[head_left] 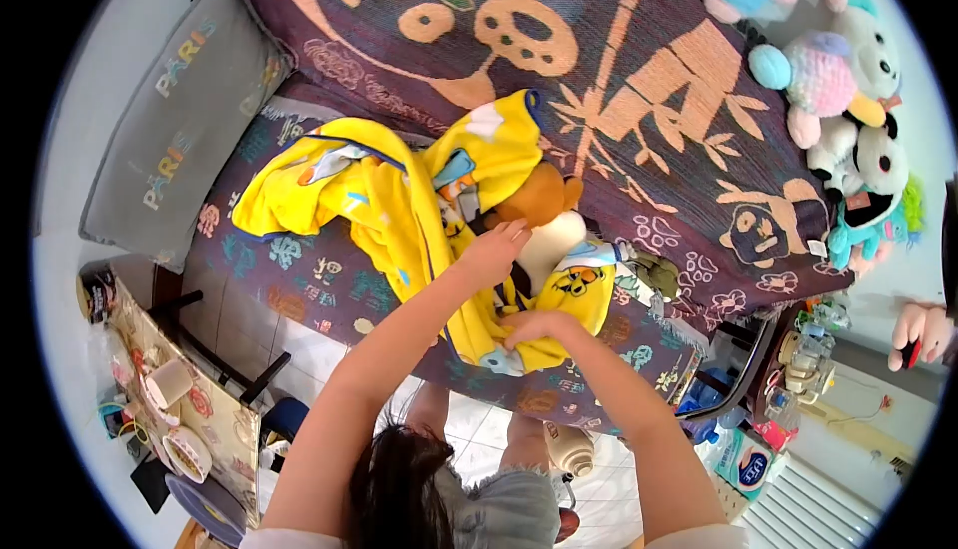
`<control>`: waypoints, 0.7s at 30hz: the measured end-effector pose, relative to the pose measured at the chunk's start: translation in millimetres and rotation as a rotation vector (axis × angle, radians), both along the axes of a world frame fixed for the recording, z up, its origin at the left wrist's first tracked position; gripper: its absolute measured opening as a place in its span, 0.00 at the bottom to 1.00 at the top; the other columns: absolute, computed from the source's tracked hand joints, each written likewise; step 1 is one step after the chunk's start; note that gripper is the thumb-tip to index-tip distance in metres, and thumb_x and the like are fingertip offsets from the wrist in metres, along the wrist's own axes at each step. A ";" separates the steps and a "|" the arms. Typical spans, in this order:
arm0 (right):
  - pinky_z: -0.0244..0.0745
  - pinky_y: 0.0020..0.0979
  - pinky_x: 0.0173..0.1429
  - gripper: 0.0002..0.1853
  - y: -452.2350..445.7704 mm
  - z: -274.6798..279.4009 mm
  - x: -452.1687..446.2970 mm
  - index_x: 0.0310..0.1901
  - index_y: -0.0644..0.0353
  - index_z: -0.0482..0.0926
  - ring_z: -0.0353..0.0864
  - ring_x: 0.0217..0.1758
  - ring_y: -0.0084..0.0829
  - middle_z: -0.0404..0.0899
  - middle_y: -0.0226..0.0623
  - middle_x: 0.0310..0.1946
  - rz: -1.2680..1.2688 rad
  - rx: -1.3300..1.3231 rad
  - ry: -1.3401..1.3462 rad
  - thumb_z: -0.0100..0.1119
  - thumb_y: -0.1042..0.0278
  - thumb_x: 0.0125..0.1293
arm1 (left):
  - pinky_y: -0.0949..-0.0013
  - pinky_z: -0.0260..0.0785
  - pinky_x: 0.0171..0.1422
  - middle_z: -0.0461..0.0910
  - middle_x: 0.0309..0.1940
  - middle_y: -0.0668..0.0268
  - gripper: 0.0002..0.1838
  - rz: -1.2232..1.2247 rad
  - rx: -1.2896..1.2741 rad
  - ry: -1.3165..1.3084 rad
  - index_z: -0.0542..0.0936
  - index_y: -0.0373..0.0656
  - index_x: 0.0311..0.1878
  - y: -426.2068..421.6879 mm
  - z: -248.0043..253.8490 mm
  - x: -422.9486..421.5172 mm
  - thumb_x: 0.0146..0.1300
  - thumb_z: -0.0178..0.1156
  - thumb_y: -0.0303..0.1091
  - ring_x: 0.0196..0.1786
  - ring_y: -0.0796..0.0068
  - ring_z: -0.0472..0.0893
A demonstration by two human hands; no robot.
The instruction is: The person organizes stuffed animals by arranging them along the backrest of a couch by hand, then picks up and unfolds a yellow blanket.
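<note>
A yellow blanket [374,185] with cartoon prints and dark blue edging lies rumpled across the patterned sofa cover [329,279]. Partly wrapped in it is a brown and white plush toy [547,200], lying on its side. My left hand [499,250] is closed at the plush toy's near side, its fingers bent against it. Lower down, my right hand [534,328] grips a fold of the blanket near the seat's front edge. Blanket folds hide part of its fingers.
A grey cushion [185,120] stands at the left end of the sofa. Several plush animals [823,80] sit along the right side. At lower left is a table [215,374] with a cup and bowl; bottles [803,354] stand at right. A beige pot [571,449] is on the floor.
</note>
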State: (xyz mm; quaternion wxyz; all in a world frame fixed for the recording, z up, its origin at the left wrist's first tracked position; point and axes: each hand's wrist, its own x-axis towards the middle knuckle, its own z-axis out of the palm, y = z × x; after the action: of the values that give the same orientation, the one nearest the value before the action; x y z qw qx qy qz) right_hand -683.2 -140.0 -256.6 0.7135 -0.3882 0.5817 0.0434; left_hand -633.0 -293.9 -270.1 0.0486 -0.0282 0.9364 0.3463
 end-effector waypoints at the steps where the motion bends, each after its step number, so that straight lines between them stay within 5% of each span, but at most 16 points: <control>1: 0.62 0.33 0.63 0.37 11.4 -12.6 1.6 0.58 0.62 0.69 0.69 0.60 0.41 0.70 0.47 0.57 -0.003 -0.103 0.071 0.58 0.47 0.48 | 0.58 0.64 0.60 0.60 0.63 0.59 0.32 -0.026 -0.104 0.008 0.64 0.44 0.61 5.3 -2.5 -6.4 0.48 0.55 0.22 0.62 0.56 0.63; 4: 0.65 0.33 0.61 0.35 39.2 -35.3 -11.3 0.56 0.62 0.71 0.71 0.57 0.41 0.73 0.47 0.54 -0.318 -0.151 0.204 0.58 0.45 0.51 | 0.57 0.60 0.64 0.56 0.66 0.64 0.33 -0.134 -0.367 0.057 0.62 0.49 0.63 15.4 -9.0 -34.4 0.50 0.56 0.24 0.66 0.61 0.60; 9: 0.71 0.27 0.38 0.14 61.8 -82.2 -32.8 0.44 0.64 0.76 0.77 0.30 0.26 0.79 0.35 0.31 -1.041 -0.140 0.196 0.50 0.62 0.64 | 0.50 0.50 0.69 0.54 0.68 0.76 0.28 -0.279 -0.786 0.271 0.62 0.54 0.64 31.0 -71.1 -79.9 0.59 0.50 0.34 0.69 0.72 0.54; 14: 0.71 0.28 0.37 0.13 80.6 -71.8 -19.4 0.40 0.64 0.75 0.76 0.31 0.27 0.78 0.36 0.30 -0.974 -0.377 0.322 0.50 0.61 0.64 | 0.39 0.43 0.70 0.69 0.55 0.72 0.24 -0.410 -0.944 0.301 0.66 0.49 0.61 34.2 -85.6 -100.5 0.60 0.49 0.35 0.61 0.74 0.64; 17: 0.73 0.28 0.39 0.13 95.1 -49.9 -36.2 0.41 0.64 0.75 0.77 0.34 0.27 0.78 0.36 0.32 -0.949 -0.260 0.326 0.53 0.62 0.62 | 0.39 0.43 0.70 0.72 0.48 0.72 0.28 -0.437 -0.926 0.271 0.65 0.43 0.60 29.7 -48.8 -97.1 0.54 0.56 0.36 0.56 0.75 0.66; 21: 0.72 0.30 0.37 0.15 131.0 -68.5 -59.9 0.45 0.63 0.74 0.80 0.34 0.31 0.79 0.38 0.34 -1.344 -0.332 0.086 0.53 0.62 0.60 | 0.40 0.48 0.67 0.72 0.50 0.61 0.46 -0.108 -0.521 0.079 0.60 0.41 0.62 39.4 41.3 -114.1 0.36 0.69 0.41 0.56 0.62 0.68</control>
State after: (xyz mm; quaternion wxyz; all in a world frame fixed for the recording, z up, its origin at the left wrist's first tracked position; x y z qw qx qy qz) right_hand -743.0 -9.0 -325.1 0.4932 -0.0456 0.7227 -0.4821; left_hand -747.1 -254.6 -228.7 0.0217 0.0240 0.9953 0.0915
